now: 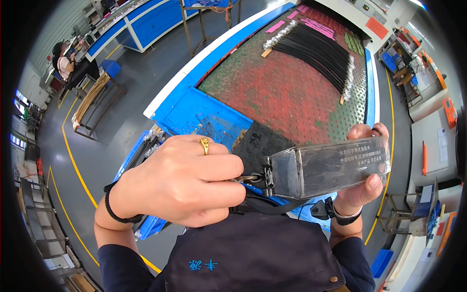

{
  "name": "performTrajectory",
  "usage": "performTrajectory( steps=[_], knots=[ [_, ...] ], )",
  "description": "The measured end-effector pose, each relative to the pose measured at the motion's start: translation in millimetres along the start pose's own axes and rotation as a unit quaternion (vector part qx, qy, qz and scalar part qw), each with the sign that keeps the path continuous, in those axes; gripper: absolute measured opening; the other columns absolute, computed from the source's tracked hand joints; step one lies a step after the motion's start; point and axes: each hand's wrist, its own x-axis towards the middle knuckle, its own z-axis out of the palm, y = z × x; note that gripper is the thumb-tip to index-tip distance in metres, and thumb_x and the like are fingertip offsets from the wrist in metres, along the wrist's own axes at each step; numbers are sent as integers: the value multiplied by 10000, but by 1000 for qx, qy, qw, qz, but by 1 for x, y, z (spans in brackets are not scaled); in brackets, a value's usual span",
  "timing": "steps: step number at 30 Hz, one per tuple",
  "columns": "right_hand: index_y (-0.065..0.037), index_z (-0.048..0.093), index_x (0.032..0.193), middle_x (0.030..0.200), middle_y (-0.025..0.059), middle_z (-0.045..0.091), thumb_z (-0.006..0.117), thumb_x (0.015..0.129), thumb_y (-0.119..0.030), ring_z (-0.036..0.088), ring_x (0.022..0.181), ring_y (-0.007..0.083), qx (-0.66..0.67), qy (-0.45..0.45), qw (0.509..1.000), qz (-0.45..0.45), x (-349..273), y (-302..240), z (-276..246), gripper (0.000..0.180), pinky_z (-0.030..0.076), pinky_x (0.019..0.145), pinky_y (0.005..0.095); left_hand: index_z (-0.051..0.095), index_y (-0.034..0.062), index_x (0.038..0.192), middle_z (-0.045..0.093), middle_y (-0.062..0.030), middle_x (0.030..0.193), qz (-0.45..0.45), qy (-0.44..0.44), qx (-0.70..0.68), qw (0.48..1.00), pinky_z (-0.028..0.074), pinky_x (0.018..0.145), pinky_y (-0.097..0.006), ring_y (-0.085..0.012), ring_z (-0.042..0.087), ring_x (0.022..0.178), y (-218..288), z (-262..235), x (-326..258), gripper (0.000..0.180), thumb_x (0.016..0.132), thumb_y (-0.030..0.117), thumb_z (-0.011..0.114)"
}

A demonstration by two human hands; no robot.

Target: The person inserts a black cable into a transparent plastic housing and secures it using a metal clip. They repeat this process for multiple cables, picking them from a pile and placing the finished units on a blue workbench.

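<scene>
My right hand (362,185) is wrapped around a clear plastic box (335,165), long and tapered, with pale print on its side. The box lies nearly level in front of my chest. At its left end sits a black fitting (268,176). A small brass-coloured metal piece (249,178) sticks out from that fitting toward my left hand (180,180). My left hand is closed, pinching the outer end of this metal piece; the fingertips are hidden behind the knuckles. It wears a gold ring and a black wristband.
Beyond the box is a blue-framed machine bed (272,92) with a worn red and green surface. A row of black rods (314,58) lies on it, ends wrapped in clear film. Pink strips (318,28) lie farther back. At left, a person (68,63) sits by a blue bench (151,27).
</scene>
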Motion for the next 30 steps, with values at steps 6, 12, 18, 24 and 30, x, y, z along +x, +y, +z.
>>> performTrajectory(
  steps=[6, 12, 18, 24, 30],
  knots=[
    [-81, 358, 1207, 1002, 164, 505, 739, 579, -477, 516, 913, 215, 6, 10, 1000, -22, -5, 2, -8, 834, 473, 741, 316, 486, 59, 530, 543, -44, 677, 3, 24, 12, 1000, 310, 421, -273, -159, 420, 457, 1, 1, -2, 123, 460, 64, 587],
    [-57, 296, 1215, 1070, 126, 430, 618, 703, -368, 524, 933, 215, 141, -8, 989, -45, -1, 2, -16, 681, 490, 812, 357, 477, 60, 528, 547, -50, 679, 38, 29, 24, 999, 293, 418, -261, -144, 397, 427, 3, -1, 3, 112, 482, 69, 580],
    [-69, 359, 1220, 1037, 193, 509, 722, 593, -428, 560, 907, 249, 92, -25, 995, 38, -1, 0, -12, 808, 514, 739, 343, 421, 91, 568, 488, -22, 703, 54, 23, 101, 993, 281, 401, -242, -119, 377, 475, 13, -2, 6, 209, 497, 86, 618],
    [-61, 365, 1207, 1009, 194, 530, 742, 572, -451, 572, 898, 246, 65, -24, 997, 45, -2, -4, -4, 836, 521, 726, 330, 434, 91, 545, 512, -34, 680, 78, 12, 126, 989, 278, 401, -243, -123, 399, 459, 16, -4, 7, 183, 476, 97, 604],
    [-60, 363, 1217, 1015, 183, 515, 720, 587, -424, 560, 898, 235, 83, -6, 996, 24, -2, -2, -15, 811, 513, 710, 332, 422, 90, 552, 510, -32, 699, 63, 32, 126, 989, 281, 406, -233, -114, 387, 466, 18, -2, 2, 196, 465, 110, 597]
  ],
)
